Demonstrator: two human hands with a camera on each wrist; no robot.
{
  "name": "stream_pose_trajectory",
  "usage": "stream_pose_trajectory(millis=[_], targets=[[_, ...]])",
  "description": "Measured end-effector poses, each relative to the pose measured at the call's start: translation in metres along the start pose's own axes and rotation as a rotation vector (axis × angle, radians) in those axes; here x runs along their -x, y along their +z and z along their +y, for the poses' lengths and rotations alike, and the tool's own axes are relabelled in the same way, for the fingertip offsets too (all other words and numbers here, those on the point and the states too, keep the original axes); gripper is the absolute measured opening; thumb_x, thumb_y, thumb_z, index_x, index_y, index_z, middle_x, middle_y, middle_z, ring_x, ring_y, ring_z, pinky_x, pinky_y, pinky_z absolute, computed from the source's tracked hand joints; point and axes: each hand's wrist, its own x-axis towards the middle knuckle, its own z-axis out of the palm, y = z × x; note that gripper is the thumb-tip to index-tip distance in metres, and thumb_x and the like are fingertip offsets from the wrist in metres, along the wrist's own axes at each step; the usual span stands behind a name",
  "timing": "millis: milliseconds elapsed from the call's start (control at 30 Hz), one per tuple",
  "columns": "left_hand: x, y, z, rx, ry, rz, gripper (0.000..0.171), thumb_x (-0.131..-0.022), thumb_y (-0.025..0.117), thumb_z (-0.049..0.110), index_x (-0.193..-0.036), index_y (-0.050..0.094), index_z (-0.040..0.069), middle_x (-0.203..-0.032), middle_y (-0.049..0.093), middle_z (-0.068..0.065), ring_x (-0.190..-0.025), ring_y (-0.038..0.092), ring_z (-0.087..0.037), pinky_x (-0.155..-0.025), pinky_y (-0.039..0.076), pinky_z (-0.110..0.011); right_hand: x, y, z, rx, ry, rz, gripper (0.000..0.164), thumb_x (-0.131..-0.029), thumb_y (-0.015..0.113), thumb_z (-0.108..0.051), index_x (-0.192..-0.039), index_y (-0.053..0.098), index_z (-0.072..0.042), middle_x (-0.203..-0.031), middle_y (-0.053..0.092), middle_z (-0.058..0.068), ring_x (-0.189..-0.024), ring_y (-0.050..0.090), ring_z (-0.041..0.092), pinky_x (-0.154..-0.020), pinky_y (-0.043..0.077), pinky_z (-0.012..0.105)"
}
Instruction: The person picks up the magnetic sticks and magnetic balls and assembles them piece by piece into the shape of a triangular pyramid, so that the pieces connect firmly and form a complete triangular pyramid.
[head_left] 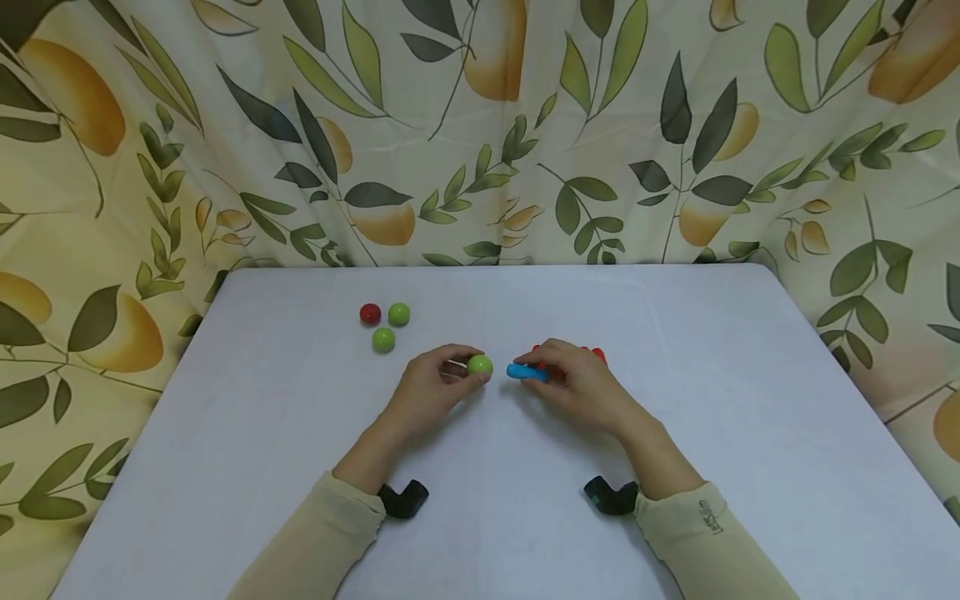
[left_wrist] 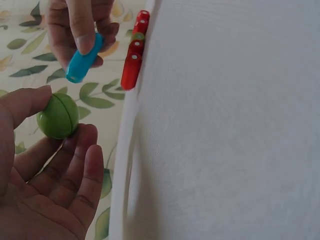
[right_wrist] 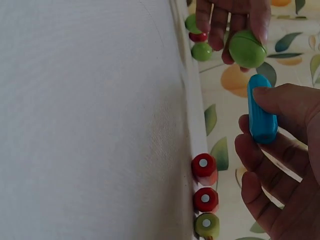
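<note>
My left hand (head_left: 435, 379) pinches a glossy green ball (head_left: 480, 366) between thumb and fingertips; a thin seam runs round the ball in the left wrist view. Facing it, my right hand (head_left: 577, 379) pinches a short blue stick (head_left: 527, 372) with rounded ends. In the right wrist view the blue stick (right_wrist: 262, 110) points toward the green ball (right_wrist: 247, 49), with a small gap between the two. Both hands are held close together over the middle of the table. Behind the right hand lie several red sticks (head_left: 598, 355), mostly hidden by it in the head view.
On the white table (head_left: 300, 467), left of the hands and farther back, sit a red ball (head_left: 370, 314) and two green balls (head_left: 383, 340). A green stick (right_wrist: 207, 225) lies among the red ones, with silvery end discs. A leaf-and-fruit patterned curtain (head_left: 465, 167) hangs behind the table.
</note>
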Motion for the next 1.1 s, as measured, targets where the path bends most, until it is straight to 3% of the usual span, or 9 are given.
stream_pose_trajectory(millis=[567, 867, 1100], targets=[[0.004, 0.005, 0.002, -0.001, 0.024, -0.051, 0.034, -0.094, 0.078, 0.028, -0.126, 0.071, 0.022, -0.12, 0.071, 0.002, -0.098, 0.071, -0.014, -0.088, 0.06, -0.033, 0.002, 0.003, -0.007, -0.004, -0.004, -0.026, 0.028, -0.091, 0.081, -0.014, -0.118, 0.076, -0.019, -0.093, 0.063, -0.009, -0.077, 0.056, 0.01, -0.069, 0.05, 0.022], [0.004, 0.006, 0.001, -0.003, 0.024, -0.089, 0.034, -0.094, 0.078, 0.027, -0.126, 0.07, 0.022, -0.125, 0.069, 0.002, -0.097, 0.071, -0.013, -0.088, 0.06, -0.033, 0.003, 0.004, -0.006, -0.005, -0.008, -0.042, 0.03, -0.09, 0.081, -0.016, -0.12, 0.075, -0.019, -0.095, 0.064, -0.01, -0.085, 0.061, 0.013, -0.071, 0.053, 0.022], [0.002, 0.005, -0.007, 0.008, 0.01, -0.067, 0.032, -0.093, 0.079, 0.029, -0.123, 0.071, 0.024, -0.123, 0.071, 0.004, -0.102, 0.071, -0.013, -0.09, 0.059, -0.035, 0.003, -0.006, 0.002, 0.017, 0.023, -0.02, 0.028, -0.094, 0.078, -0.019, -0.122, 0.074, -0.016, -0.099, 0.066, -0.01, -0.083, 0.058, 0.011, -0.073, 0.052, 0.025]])
